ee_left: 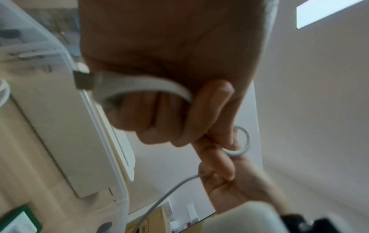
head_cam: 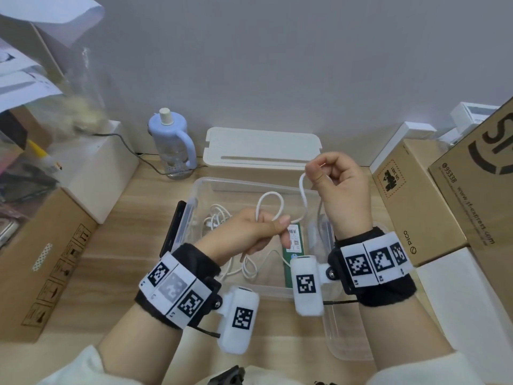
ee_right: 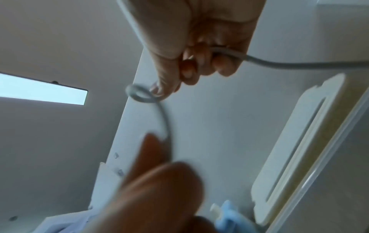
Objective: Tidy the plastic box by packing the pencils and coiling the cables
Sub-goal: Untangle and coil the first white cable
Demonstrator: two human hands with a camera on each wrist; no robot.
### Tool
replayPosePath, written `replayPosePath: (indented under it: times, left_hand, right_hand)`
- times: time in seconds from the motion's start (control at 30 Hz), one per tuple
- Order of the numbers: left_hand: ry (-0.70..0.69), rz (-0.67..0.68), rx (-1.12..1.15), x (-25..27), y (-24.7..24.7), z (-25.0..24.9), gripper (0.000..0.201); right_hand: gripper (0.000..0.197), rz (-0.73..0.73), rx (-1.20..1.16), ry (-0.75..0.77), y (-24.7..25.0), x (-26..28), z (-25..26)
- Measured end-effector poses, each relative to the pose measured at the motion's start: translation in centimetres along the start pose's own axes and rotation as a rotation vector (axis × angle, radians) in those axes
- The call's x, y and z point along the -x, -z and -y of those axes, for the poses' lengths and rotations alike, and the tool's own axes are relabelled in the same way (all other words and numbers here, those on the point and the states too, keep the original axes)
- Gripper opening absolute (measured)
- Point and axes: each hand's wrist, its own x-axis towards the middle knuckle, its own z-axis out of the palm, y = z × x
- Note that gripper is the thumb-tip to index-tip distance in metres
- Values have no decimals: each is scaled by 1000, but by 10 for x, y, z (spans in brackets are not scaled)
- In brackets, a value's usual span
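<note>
1. Left hand (head_cam: pixel 249 232): fingers curled, thumb pressed against the index finger, pinching a white cable (head_cam: pixel 277 207). The left wrist view shows a connector end (ee_left: pixel 83 79) of the cable protruding from the fist.
2. Right hand (head_cam: pixel 341 187): raised above and beyond the left hand, fingers curled, pinching the same white cable between thumb and fingertips. In the right wrist view the cable passes through the curled fingers (ee_right: pixel 209 63) and exits to the side.
3. White cable: one loop stands above the left hand; a further curve runs from the left thumb up to the right hand. Another length hangs from below the left hand into the plastic box (head_cam: pixel 200 190).
4. Plastic box: clear, open, standing on the desk (head_cam: pixel 133 218) directly under both hands.
5. Box contents: a second bundle of white cable (head_cam: pixel 215 220) lies just beyond the left hand; a green pack with a white label (head_cam: pixel 294 240) lies between the two wrists. Whether the pack holds pencils cannot be determined.
6. White lid (head_cam: pixel 261 148): beyond the box, past the right hand, against the wall.
7. Blue bottle with handle (head_cam: pixel 172 143): beyond the left hand, beside the white lid.
8. Cardboard boxes (head_cam: pixel 416 207): stacked to the outside of the right hand; another carton (head_cam: pixel 47 262) lies to the outside of the left hand.
9. Both wrists carry black bands with printed markers (head_cam: pixel 372 259).
</note>
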Motion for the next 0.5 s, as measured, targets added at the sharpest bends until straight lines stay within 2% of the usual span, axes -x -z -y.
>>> replayPosePath:
  times: [0.07,0.17,0.3,0.37,0.43,0.5]
  left_hand:
    - [-30,-17,155,0,3,1,40]
    - [-44,-30,405,-2,5,1,34]
    - [-31,151,351,3,4,-6,16]
    - [-68,244,280,6,1,-11,16]
    - [-123,250,270,9,0,-14,26]
    - [-175,168,331,11,3,-15,34]
  right_hand:
    - [12,14,63,-16,2,-1,-5]
    - [16,128,121,-2,-3,5,-11]
    - [17,175,160,-43,-10,8,-21]
    - [16,203,157,-113,-14,9,-25]
    - [17,284,181,-212,-16,11,-29]
    - [34,376,225,-313,-16,15,-32]
